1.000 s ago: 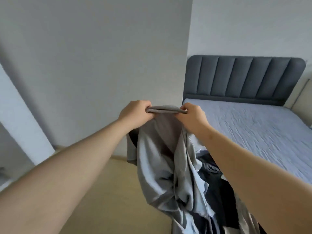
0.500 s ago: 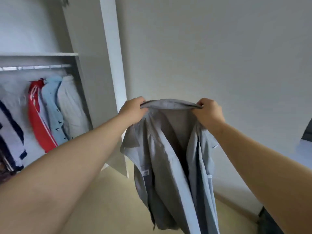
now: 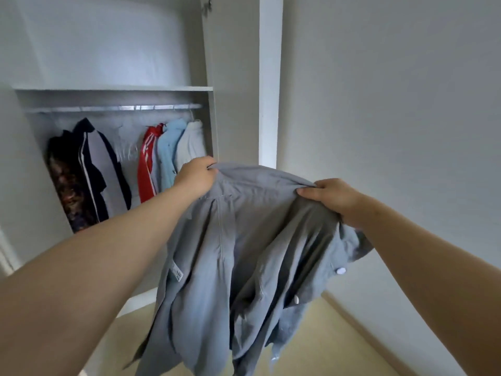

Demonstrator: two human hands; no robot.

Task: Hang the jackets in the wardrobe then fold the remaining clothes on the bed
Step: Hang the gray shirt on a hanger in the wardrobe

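A grey-blue button-up jacket (image 3: 244,253) hangs in the air in front of me, its back panel facing me and white buttons showing at the right. My left hand (image 3: 195,175) grips its top edge at the left. My right hand (image 3: 329,195) pinches the same edge at the right. Behind them the open white wardrobe (image 3: 108,89) shows a metal rail (image 3: 113,107) with several garments on it: dark ones at the left, then red, light blue and pale grey ones at the right. The bed is out of view.
Empty clear hangers (image 3: 126,151) hang on the rail between the dark and red garments. A white wardrobe side panel (image 3: 269,77) stands just behind the jacket. A plain wall fills the right side. Pale wooden floor (image 3: 339,348) lies below.
My view has swung left from the bed to the wardrobe, which now sits wider in view. The jacket has turned so its back faces me, and my hands hold it further apart.
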